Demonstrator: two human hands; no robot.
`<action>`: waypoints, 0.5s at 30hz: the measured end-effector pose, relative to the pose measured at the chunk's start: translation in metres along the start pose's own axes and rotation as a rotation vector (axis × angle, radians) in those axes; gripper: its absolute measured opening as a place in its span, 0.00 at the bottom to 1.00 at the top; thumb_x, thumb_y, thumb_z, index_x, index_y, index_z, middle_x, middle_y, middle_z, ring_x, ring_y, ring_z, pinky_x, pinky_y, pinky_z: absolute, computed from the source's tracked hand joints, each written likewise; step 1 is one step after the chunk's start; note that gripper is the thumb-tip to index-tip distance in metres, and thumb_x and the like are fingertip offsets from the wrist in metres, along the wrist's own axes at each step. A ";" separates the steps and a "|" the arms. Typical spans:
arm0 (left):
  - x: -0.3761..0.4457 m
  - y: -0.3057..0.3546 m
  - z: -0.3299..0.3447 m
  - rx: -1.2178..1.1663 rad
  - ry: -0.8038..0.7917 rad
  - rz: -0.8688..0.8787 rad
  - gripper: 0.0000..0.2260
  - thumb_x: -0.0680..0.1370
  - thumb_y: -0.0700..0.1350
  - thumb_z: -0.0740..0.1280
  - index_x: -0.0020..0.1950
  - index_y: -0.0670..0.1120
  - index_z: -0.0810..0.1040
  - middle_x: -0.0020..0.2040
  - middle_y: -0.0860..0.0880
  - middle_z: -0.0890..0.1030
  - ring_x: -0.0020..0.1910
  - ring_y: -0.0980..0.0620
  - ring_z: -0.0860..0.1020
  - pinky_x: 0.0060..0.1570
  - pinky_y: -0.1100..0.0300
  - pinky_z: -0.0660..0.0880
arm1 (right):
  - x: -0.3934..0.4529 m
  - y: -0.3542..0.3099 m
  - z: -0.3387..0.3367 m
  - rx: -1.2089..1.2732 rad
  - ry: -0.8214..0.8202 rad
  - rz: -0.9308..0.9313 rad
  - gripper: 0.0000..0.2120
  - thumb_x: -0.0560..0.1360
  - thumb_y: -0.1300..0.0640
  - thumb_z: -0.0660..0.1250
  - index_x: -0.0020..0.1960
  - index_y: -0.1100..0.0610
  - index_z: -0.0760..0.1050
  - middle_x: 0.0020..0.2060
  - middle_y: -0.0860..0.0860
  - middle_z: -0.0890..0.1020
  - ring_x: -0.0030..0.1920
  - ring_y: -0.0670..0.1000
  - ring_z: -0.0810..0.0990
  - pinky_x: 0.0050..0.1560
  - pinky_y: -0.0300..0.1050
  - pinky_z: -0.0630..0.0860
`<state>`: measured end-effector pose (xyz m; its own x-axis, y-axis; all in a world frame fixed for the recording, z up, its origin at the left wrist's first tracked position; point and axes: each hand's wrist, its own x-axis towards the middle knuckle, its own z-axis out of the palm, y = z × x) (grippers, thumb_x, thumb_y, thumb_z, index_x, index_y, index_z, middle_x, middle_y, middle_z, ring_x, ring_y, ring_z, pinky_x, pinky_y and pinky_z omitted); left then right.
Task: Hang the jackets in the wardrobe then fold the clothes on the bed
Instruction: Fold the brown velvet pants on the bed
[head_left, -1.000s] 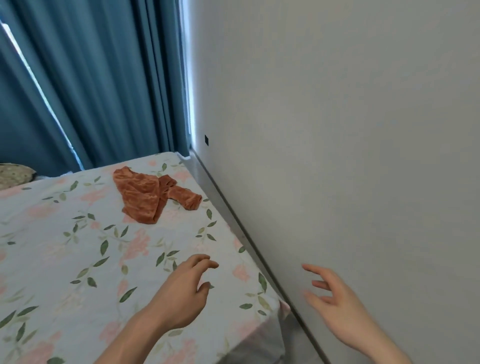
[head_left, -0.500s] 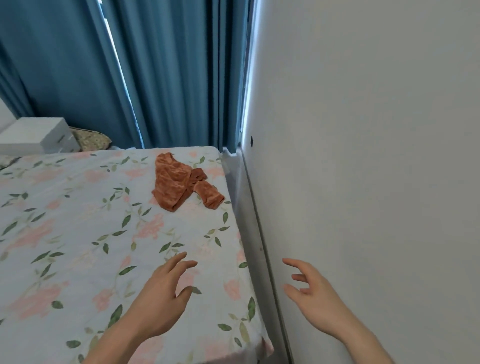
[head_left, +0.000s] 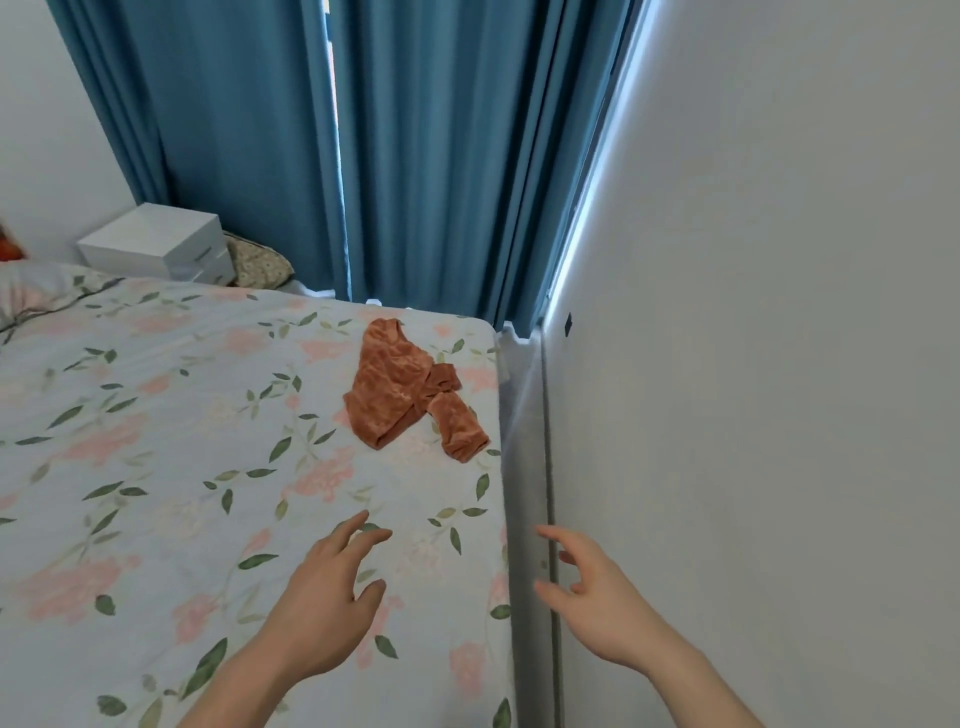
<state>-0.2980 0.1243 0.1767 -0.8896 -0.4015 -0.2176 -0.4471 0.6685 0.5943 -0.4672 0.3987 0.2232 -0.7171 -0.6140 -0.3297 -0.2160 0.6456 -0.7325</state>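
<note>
Two empty hands (head_left: 332, 597), one garment (head_left: 410, 392)

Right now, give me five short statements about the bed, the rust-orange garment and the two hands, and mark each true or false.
1. The crumpled rust-orange velvet garment lies on the floral-printed bed sheet near the bed's right edge. True.
2. The left hand grips the garment. False: it hovers over the sheet, fingers spread, well short of the garment and holding nothing.
3. The right hand is open, off the bed's right side by the plain white wall. True.
4. The garment is neatly folded into a square. False: it lies rumpled with a sleeve sticking out.
5. Red curtains hang behind the bed. False: the long pleated curtains are blue.
</note>
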 end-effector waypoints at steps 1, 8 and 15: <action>0.008 0.000 0.000 -0.006 0.012 -0.014 0.23 0.82 0.53 0.63 0.77 0.63 0.63 0.83 0.61 0.52 0.77 0.53 0.62 0.71 0.54 0.67 | 0.020 -0.001 -0.003 -0.015 -0.015 -0.011 0.25 0.80 0.51 0.68 0.73 0.38 0.65 0.68 0.33 0.67 0.69 0.36 0.66 0.74 0.43 0.67; 0.064 0.008 0.013 -0.054 0.112 -0.205 0.23 0.83 0.51 0.63 0.76 0.64 0.63 0.82 0.61 0.52 0.79 0.53 0.58 0.76 0.55 0.61 | 0.168 0.005 -0.016 -0.062 -0.194 -0.102 0.26 0.78 0.48 0.68 0.73 0.35 0.66 0.67 0.30 0.68 0.69 0.40 0.68 0.70 0.49 0.72; 0.153 0.050 0.045 -0.140 0.190 -0.428 0.20 0.82 0.49 0.63 0.71 0.66 0.65 0.77 0.67 0.53 0.73 0.54 0.67 0.66 0.59 0.69 | 0.320 0.034 -0.053 -0.122 -0.421 -0.142 0.28 0.78 0.50 0.68 0.75 0.39 0.63 0.71 0.38 0.67 0.69 0.45 0.69 0.68 0.43 0.69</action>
<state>-0.4603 0.1240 0.1383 -0.5901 -0.7379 -0.3276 -0.7406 0.3332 0.5835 -0.7388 0.2485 0.1241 -0.3490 -0.8148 -0.4630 -0.3870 0.5753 -0.7206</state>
